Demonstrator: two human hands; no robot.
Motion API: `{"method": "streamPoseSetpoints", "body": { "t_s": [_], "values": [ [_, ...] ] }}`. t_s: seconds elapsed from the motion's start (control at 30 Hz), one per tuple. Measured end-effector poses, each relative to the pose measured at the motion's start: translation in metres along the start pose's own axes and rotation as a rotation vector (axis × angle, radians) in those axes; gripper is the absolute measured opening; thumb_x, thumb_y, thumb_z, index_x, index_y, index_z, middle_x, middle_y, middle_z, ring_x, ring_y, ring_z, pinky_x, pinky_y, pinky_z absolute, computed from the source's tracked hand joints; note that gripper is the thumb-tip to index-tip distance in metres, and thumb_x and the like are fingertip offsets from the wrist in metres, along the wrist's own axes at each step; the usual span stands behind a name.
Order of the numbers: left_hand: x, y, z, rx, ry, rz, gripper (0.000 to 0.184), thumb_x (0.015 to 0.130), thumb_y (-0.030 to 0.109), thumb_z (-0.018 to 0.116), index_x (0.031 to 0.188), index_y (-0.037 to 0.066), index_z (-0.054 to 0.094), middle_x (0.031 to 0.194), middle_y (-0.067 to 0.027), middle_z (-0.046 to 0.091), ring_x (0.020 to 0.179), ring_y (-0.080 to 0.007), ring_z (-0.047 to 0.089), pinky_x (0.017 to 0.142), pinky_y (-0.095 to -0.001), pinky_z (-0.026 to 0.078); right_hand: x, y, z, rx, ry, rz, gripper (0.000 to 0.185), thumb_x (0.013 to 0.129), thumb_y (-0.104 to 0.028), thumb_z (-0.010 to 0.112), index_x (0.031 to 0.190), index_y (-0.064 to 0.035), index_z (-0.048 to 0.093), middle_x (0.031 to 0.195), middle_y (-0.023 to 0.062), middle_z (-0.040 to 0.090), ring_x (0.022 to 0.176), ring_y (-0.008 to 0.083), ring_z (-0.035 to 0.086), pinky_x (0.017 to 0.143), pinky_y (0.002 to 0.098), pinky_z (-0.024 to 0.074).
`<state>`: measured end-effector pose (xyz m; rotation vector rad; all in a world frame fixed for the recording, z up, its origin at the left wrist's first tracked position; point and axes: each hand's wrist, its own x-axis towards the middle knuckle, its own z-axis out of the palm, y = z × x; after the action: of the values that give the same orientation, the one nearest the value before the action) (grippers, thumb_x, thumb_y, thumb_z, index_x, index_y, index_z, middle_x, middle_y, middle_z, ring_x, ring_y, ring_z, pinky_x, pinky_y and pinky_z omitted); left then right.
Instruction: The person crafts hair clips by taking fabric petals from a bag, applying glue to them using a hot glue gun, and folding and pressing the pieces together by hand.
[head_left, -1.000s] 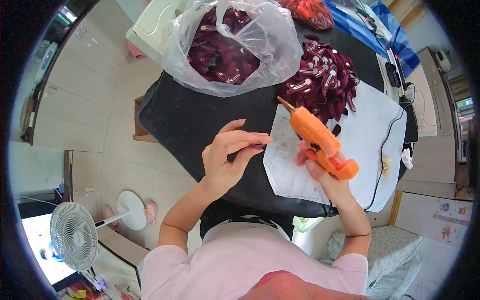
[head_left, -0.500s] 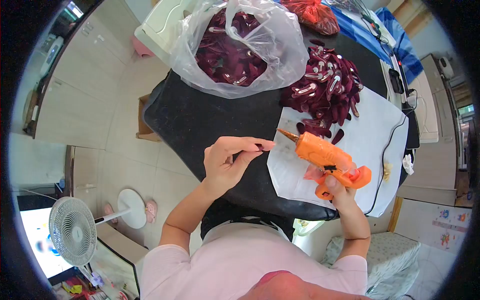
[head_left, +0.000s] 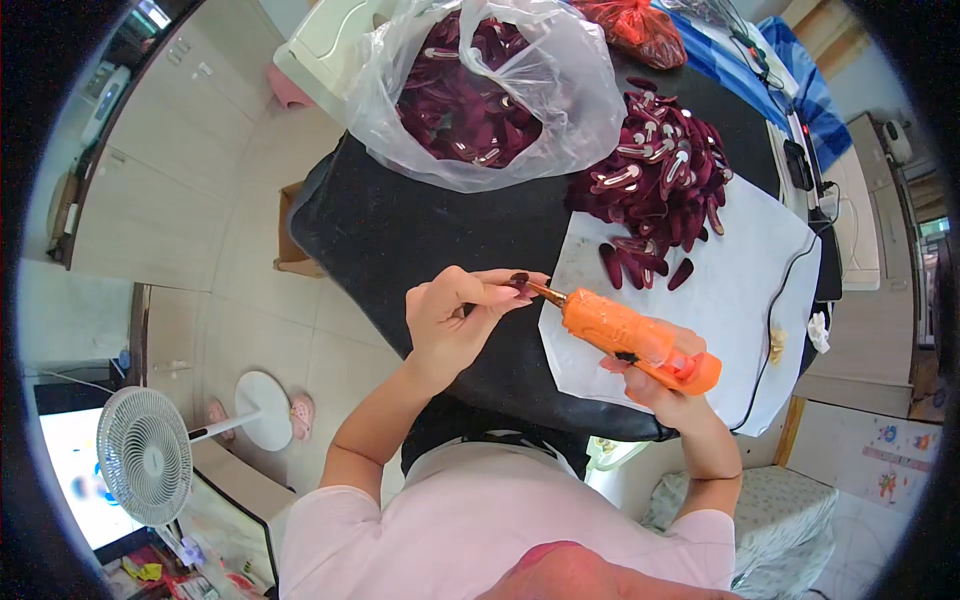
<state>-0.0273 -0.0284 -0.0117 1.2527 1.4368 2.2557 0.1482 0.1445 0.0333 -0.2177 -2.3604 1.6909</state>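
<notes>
My left hand (head_left: 455, 315) pinches a small dark red piece (head_left: 519, 281) between thumb and fingers, over the front part of the black table (head_left: 420, 220). An orange glue gun (head_left: 635, 335) is held in my right hand (head_left: 660, 385), its nozzle pointing left with the tip at the dark red piece. Behind the gun a heap of dark red velvety pieces (head_left: 665, 170), some with shiny metal clips, lies partly on a white sheet (head_left: 740, 290). Several loose pieces lie at the heap's near edge.
An open clear plastic bag (head_left: 590, 90) of dark red pieces stands at the back. Beyond the heap is a red bag (head_left: 640, 35). A black cable (head_left: 768, 320) runs over the sheet's right side. A white fan (head_left: 145, 455) stands on the left.
The glue gun has swung down and then left, and its tip has come to the piece in my left hand. The left hand has turned slightly. More loose pieces show on the sheet.
</notes>
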Motion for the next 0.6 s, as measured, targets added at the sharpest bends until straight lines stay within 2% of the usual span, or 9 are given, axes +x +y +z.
{"method": "streamPoseSetpoints", "body": {
  "t_s": [0.07,0.23,0.33,0.53,0.6],
  "values": [
    [0.0001,-0.0010,0.0000,0.022,0.005,-0.003,0.007,0.086,-0.008,0.058,0.085,-0.002,0.055,0.097,-0.0259,0.066,0.094,-0.0315,0.067,0.078,-0.0332,0.058,0.0043,0.0045,0.0025,-0.082,0.013,-0.120,0.020,0.072,-0.008,0.070,0.090,-0.0038,0.063,0.066,0.0075,0.053,0.054,0.0243,0.052,0.050,0.0323,0.0404],
    [0.0003,-0.0028,0.0008,0.095,0.007,-0.005,0.009,0.085,-0.009,0.060,0.083,-0.002,0.055,0.094,-0.0243,0.067,0.093,-0.0303,0.067,0.077,-0.0315,0.058,0.0054,0.0099,0.0051,-0.061,0.028,-0.140,0.018,0.072,-0.010,0.069,0.088,-0.0045,0.062,0.067,0.0076,0.054,0.055,0.0246,0.052,0.050,0.0323,0.0408],
    [-0.0018,-0.0037,0.0000,0.091,-0.015,-0.028,0.009,0.086,-0.007,0.059,0.089,0.001,0.054,0.095,-0.0247,0.066,0.091,-0.0337,0.067,0.077,-0.0405,0.058,0.0062,0.0105,0.0054,-0.068,0.017,-0.148,0.018,0.072,-0.010,0.069,0.087,-0.0042,0.061,0.068,0.0079,0.054,0.056,0.0248,0.052,0.050,0.0323,0.0410],
    [-0.0040,-0.0052,-0.0008,0.114,-0.025,-0.034,0.010,0.086,-0.008,0.059,0.090,0.000,0.054,0.095,-0.0238,0.066,0.092,-0.0352,0.067,0.078,-0.0410,0.058,0.0072,0.0083,0.0061,-0.082,0.027,-0.128,0.018,0.071,-0.008,0.068,0.086,-0.0034,0.060,0.069,0.0086,0.054,0.057,0.0250,0.053,0.052,0.0327,0.0417],
    [-0.0025,-0.0044,0.0020,0.088,0.012,-0.032,0.008,0.085,-0.008,0.060,0.085,-0.002,0.054,0.094,-0.0238,0.067,0.091,-0.0300,0.068,0.076,-0.0336,0.058,0.0075,0.0084,0.0065,-0.073,0.030,-0.125,0.018,0.071,-0.008,0.068,0.086,-0.0033,0.060,0.069,0.0086,0.054,0.058,0.0250,0.052,0.052,0.0328,0.0417]
  ]
}}
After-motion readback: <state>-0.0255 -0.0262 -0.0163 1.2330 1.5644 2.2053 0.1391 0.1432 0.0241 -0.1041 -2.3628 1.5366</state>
